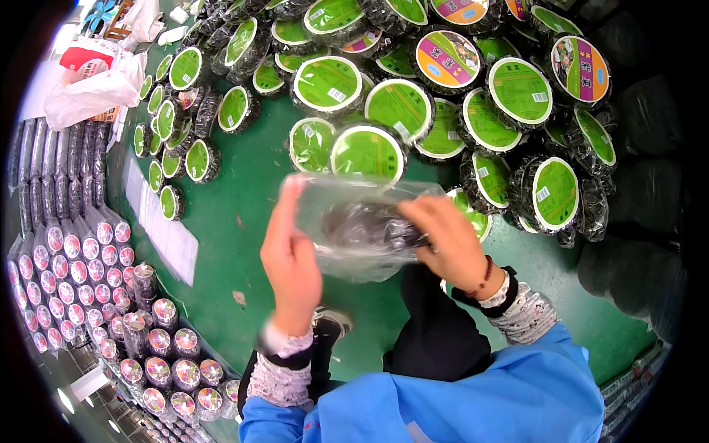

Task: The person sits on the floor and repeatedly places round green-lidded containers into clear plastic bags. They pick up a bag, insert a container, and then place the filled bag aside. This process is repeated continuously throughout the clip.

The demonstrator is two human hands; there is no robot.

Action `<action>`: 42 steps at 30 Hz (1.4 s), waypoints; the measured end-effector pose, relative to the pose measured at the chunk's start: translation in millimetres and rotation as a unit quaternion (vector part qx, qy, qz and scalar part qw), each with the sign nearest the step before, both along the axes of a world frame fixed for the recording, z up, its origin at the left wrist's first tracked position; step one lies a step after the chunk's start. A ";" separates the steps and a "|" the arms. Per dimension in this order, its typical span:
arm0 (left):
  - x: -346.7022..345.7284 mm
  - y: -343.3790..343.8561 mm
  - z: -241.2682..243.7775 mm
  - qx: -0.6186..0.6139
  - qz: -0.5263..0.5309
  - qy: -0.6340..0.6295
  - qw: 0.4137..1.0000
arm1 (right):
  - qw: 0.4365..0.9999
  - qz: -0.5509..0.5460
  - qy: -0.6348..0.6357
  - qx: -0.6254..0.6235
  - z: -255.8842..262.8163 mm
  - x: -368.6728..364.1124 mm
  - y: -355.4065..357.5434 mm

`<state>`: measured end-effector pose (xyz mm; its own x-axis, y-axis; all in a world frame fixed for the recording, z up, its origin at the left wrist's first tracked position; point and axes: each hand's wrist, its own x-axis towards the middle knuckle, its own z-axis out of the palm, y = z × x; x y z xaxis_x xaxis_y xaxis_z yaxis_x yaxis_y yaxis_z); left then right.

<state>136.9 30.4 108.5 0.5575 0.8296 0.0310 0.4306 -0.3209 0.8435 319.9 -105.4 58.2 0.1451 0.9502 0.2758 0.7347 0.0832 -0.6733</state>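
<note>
A clear plastic bag [310, 213] is stretched between my two hands, blurred by motion. Inside it, towards its right side, lies a dark round cake [360, 224] that looks like dried seaweed. My left hand [291, 271] grips the bag's left edge, fingers pointing up along it. On the right, my right hand [446, 238] holds the bag and the cake, its fingers over the top; a beaded bracelet circles the wrist. Just beyond the bag, a round package with a green label [368, 155] lies label up.
Green-labelled packages [520, 91] lie heaped ahead and right; a smaller cluster [171, 124] is at left. Cylindrical packs [185, 374] stand in rows at lower left. A white sheet [160, 216] lies on the green surface [232, 177]. Dark sacks [626, 277] line the right side.
</note>
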 end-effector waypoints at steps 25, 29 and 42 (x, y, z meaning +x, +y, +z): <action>-50.9 12.7 43.2 -0.136 0.034 0.010 0.990 | 0.800 -0.275 0.511 0.151 -17.7 7.7 13.3; -28.1 8.6 50.6 -0.038 0.011 -0.064 0.997 | 0.971 -0.054 0.232 0.024 36.0 -16.0 -1.1; -46.2 -50.5 78.5 0.067 0.006 0.017 0.998 | 0.866 -0.430 0.222 0.128 11.9 20.9 -91.4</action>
